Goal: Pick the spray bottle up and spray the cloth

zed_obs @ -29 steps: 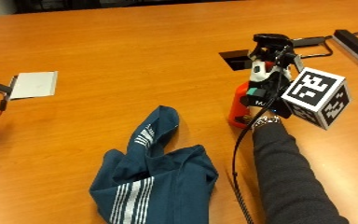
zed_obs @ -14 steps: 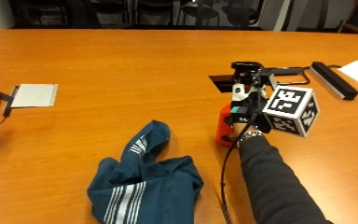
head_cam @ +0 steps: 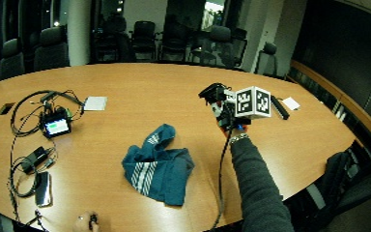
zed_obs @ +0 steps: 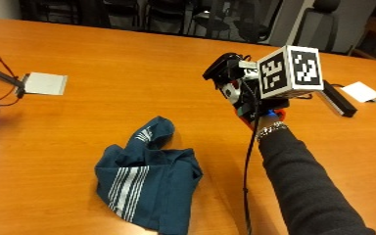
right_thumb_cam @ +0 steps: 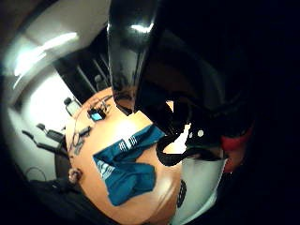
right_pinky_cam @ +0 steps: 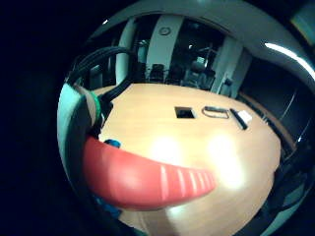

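A blue cloth with white stripes (zed_obs: 149, 178) lies crumpled on the orange table (zed_obs: 123, 54). To its right, my gloved right hand (zed_obs: 252, 100) grips a spray bottle (zed_obs: 222, 69) with a black head and a red body, held up off the table. The black nozzle points left, toward the side where the cloth lies. In the wide outside view the bottle (head_cam: 211, 92) and hand (head_cam: 229, 112) sit just right of the cloth (head_cam: 160, 169). The red body (right_pinky_cam: 147, 179) fills the little finger side palm view. Beyond the black head (right_thumb_cam: 136, 51), the thumb side palm view shows the cloth (right_thumb_cam: 126, 164).
A white pad (zed_obs: 44, 83) lies far left. A small screen device with cables (head_cam: 55, 126) and a phone (head_cam: 43, 181) sit at the table's left end. A black bar (zed_obs: 335, 100) and white card (zed_obs: 361, 91) lie right of the hand. Chairs (head_cam: 218, 43) line the far side.
The hand has lifted the bottle from where it stood on the table right of the cloth. The outside camera has also shifted. The cloth has not moved.
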